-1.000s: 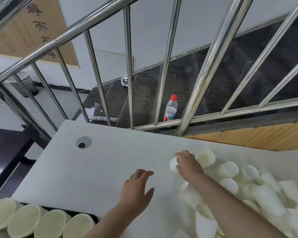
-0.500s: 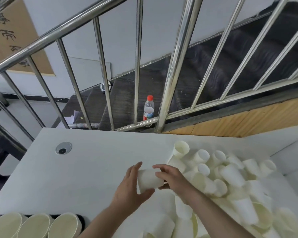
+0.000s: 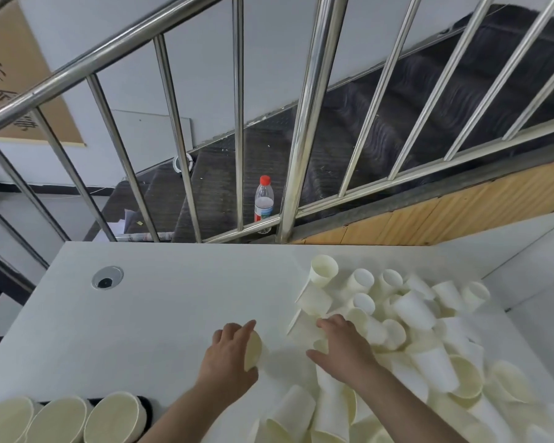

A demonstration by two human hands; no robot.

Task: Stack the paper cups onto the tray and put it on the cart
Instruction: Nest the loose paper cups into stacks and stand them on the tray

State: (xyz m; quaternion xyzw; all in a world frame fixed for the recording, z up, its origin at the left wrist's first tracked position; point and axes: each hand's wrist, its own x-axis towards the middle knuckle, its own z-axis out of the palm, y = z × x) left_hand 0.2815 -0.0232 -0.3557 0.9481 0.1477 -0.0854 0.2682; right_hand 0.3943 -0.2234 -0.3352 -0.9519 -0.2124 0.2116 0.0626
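A heap of white paper cups (image 3: 413,340) lies tumbled over the right half of the white table (image 3: 173,302). My left hand (image 3: 227,356) grips one paper cup (image 3: 253,350) just above the table, its mouth turned to the right. My right hand (image 3: 343,343) reaches into the near-left edge of the heap, fingers spread over lying cups and thumb held out; nothing is plainly gripped in it. At the bottom left, three upright cup stacks (image 3: 58,420) stand in a row on a dark tray (image 3: 146,407), mostly hidden under them. No cart is in view.
A steel stair railing (image 3: 304,139) runs along the table's far edge, with dark stairs behind it. A red-capped plastic bottle (image 3: 264,203) stands behind the bars. A round cable grommet (image 3: 107,278) sits in the table at far left. A second white surface (image 3: 541,282) adjoins on the right.
My right hand has let go of the cup both hands held and moved right onto the heap. My left hand keeps the cup and has drawn it back towards me.
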